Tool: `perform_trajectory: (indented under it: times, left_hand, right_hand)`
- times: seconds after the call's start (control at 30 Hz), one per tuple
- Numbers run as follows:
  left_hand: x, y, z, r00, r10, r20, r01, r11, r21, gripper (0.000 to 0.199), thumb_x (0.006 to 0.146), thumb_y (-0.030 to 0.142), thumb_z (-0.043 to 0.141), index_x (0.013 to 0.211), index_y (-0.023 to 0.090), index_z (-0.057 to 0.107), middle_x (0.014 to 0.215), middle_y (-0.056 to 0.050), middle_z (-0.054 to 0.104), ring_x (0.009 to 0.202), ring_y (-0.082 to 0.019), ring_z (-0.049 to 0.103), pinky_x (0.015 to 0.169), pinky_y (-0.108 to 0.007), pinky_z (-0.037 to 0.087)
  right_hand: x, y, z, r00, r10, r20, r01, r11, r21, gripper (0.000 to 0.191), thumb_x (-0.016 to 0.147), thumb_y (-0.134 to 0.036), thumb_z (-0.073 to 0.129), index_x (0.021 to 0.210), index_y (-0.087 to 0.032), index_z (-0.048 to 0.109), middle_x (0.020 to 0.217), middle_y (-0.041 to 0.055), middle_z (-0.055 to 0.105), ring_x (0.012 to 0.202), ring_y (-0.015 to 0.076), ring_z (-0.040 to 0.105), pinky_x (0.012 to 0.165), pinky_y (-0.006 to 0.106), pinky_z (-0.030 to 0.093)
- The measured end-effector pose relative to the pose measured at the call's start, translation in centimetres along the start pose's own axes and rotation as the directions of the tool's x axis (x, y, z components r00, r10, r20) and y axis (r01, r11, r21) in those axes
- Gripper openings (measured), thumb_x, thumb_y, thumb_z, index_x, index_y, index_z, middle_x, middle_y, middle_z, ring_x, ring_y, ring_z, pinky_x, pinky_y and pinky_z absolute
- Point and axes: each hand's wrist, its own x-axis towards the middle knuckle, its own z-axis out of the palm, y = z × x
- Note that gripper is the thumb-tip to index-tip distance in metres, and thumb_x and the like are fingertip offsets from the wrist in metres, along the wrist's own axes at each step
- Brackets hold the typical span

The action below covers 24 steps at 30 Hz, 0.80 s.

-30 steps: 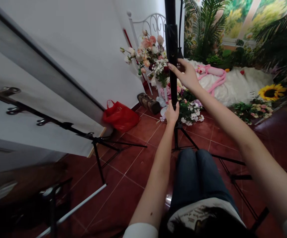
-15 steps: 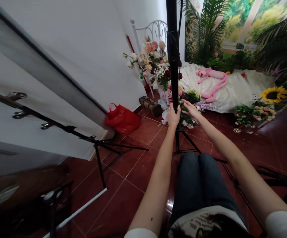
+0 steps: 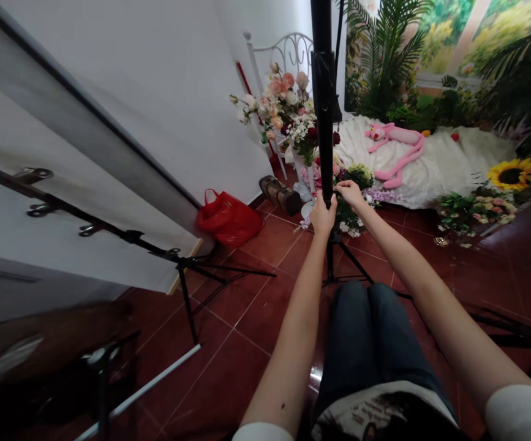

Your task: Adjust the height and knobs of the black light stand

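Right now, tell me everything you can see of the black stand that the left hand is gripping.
The black stand is a slim, smooth pole, standing roughly upright, its top out of frame. A thicker sleeve surrounds its upper part; at the bottom, thin legs spread over the red tiled floor. The left hand wraps its lower section; the right hand is close beside it, contact unclear. Its material could be metal.

Black stand pole point(image 3: 324, 141) cut off by the upper edge; its section inside the left hand point(image 3: 323, 215) is hidden, and what the right hand point(image 3: 351, 193) touches there is too small to tell. Shirt print point(image 3: 361, 409) too small to read. White tube point(image 3: 155, 383) cut off at the lower edge; brown item point(image 3: 58, 326), lower left, too dark and blurred to identify.
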Motion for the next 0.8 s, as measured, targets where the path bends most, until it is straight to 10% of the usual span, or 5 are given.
perform_trajectory:
  times: [0.2, 0.4, 0.8]
  left_hand:
    - [0.1, -0.1, 0.0, 1.0, -0.008, 0.005, 0.008, 1.0, 0.001, 0.055, 0.098, 0.055, 0.035, 0.135, 0.017, 0.05, 0.109, -0.013, 0.074, 0.1, -0.027, 0.071, 0.082, -0.03, 0.048]
    - [0.0, -0.1, -0.1, 1.0, 0.011, 0.0, -0.011, 1.0, -0.019, 0.052, 0.098, 0.055, 0.037, 0.133, 0.018, 0.051, 0.109, -0.013, 0.074, 0.1, -0.027, 0.071, 0.082, -0.031, 0.049]
    - [0.2, -0.5, 0.3, 1.0, 0.021, -0.016, -0.022, 0.999, -0.029, 0.052, 0.098, 0.055, 0.038, 0.13, 0.017, 0.053, 0.106, -0.013, 0.074, 0.098, -0.027, 0.071, 0.081, -0.032, 0.05]
  right_hand:
    - [-0.1, 0.4, 0.2, 0.99, 0.075, 0.119, -0.086, 0.992, 0.092, 0.01, 0.071, -0.017, 0.065, 0.067, -0.018, 0.056, 0.056, -0.0074, 0.05, 0.049, 0.0059, 0.038, 0.051, 0.02, 0.036]
    - [-1.8, 2.8, -1.4, 0.906, 0.089, 0.414, -0.278, 0.863, 0.422, 0.018, 0.076, -0.041, 0.063, 0.08, -0.023, 0.061, 0.075, -0.0024, 0.068, 0.075, 0.0129, 0.063, 0.065, 0.022, 0.048]
    - [-0.6, 5.8, 1.5, 0.982, -0.037, 0.186, -0.062, 0.863, 0.501, 0.027, 0.082, -0.052, 0.063, 0.076, -0.026, 0.06, 0.082, 0.0022, 0.069, 0.097, 0.0199, 0.068, 0.075, 0.03, 0.058]
